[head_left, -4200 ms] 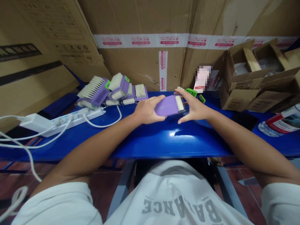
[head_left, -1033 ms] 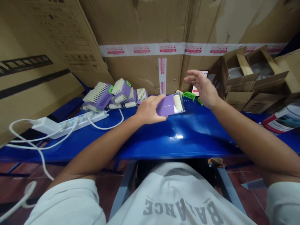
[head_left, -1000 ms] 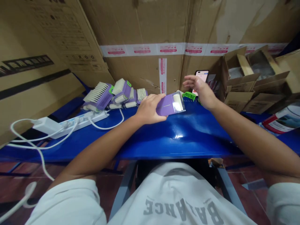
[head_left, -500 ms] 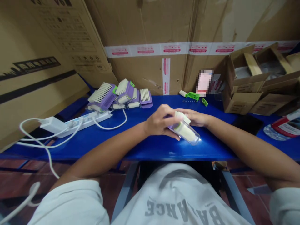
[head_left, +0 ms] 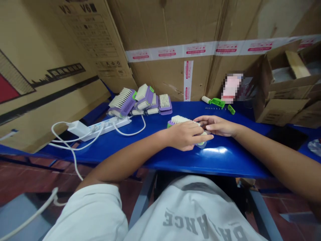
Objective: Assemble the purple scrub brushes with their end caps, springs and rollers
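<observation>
A purple and green brush (head_left: 179, 119) with white bristles lies bristles up, low over the blue table. My left hand (head_left: 182, 135) is wrapped over its near side, hiding much of the body. At the brush's right end, the thumb and fingers of my right hand (head_left: 217, 126) close on it; their exact contact is partly hidden. Below the left fingertips shows a clear, rounded end piece (head_left: 202, 145). Behind and to the left, several similar brushes (head_left: 124, 102) are heaped together.
A white power strip (head_left: 110, 126) with cables lies at left. Farther back are a green plastic part (head_left: 217, 102), a white roller-like piece (head_left: 206, 99), a small green piece (head_left: 231, 109) and a row of screws (head_left: 216, 108). Cardboard boxes (head_left: 281, 103) stand at right.
The brush has turned from a tilt, with its clear end towards me, to bristles up. My left hand has moved over it, and my right fingers show at its right end. The view has shifted left.
</observation>
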The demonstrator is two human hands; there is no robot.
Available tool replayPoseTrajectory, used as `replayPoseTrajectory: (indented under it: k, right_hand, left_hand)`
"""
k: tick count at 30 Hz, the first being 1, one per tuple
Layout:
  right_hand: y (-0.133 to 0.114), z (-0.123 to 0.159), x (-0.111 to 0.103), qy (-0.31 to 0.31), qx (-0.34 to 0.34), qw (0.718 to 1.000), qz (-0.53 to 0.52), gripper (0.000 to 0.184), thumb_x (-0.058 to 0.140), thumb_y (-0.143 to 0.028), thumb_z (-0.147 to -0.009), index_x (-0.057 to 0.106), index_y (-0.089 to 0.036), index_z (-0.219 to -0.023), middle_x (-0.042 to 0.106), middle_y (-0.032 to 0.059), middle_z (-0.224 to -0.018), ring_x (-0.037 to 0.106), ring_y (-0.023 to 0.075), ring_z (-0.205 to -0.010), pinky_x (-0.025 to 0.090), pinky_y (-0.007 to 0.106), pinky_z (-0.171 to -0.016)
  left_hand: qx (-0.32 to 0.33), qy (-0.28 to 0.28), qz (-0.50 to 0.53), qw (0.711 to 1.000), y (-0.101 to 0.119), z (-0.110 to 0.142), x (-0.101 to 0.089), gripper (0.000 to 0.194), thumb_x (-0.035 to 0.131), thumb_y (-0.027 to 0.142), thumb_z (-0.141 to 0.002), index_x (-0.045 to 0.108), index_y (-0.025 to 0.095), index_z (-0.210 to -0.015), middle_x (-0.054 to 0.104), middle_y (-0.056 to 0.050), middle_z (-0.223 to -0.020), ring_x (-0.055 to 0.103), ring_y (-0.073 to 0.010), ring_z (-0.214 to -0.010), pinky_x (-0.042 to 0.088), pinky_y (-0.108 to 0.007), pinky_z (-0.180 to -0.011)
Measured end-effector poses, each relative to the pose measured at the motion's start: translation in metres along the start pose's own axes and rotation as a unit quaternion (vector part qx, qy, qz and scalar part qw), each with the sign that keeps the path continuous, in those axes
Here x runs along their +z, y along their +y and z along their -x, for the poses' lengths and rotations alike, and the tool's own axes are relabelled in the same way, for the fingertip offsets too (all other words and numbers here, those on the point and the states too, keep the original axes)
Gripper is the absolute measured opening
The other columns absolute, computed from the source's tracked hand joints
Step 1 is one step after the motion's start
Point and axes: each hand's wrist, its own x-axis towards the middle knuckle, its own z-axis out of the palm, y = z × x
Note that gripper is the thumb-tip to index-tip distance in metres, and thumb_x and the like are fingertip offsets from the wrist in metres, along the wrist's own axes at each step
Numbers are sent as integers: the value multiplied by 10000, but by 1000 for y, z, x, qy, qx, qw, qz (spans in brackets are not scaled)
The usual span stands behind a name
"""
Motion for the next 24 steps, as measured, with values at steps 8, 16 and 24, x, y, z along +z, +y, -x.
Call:
replayPoseTrajectory:
  k: [8, 16, 24]
  right_hand:
    - [-6, 2, -8, 33, 41, 998, 35, 547, 978, -415, -822, 744, -166, -1248, 843, 61, -911, 808, 155, -746, 688, 264, -732]
    - [-7, -2, -10, 133, 5, 987, 86, 385, 975, -344, -806, 769, -192, -1094, 800, 29, -806, 757, 151, -622, 650, 232, -482]
    - [-7, -3, -12, 142, 18, 983, 112, 352, 973, -305, -803, 781, -180, -1070, 817, 55, -837, 768, 148, -671, 640, 202, -496]
  left_hand:
    - [-48, -34, 6, 998, -16, 5, -5, 720, 676, 831, -909, 760, 269, -1352, 752, -150, -1156, 680, -349, -1117, 513, -497, -1034]
    - [-396, -61, 69, 913, -19, 13, -19, 888, 736, 622, -901, 468, 265, -1669, 312, -230, -1801, 324, -503, -1652, 372, -680, -1261]
    - [-355, -136, 117, 918, -14, 28, -57, 311, 738, 511, -859, 687, 230, -982, 557, -157, -1593, 624, -384, -1439, 576, -455, -1091]
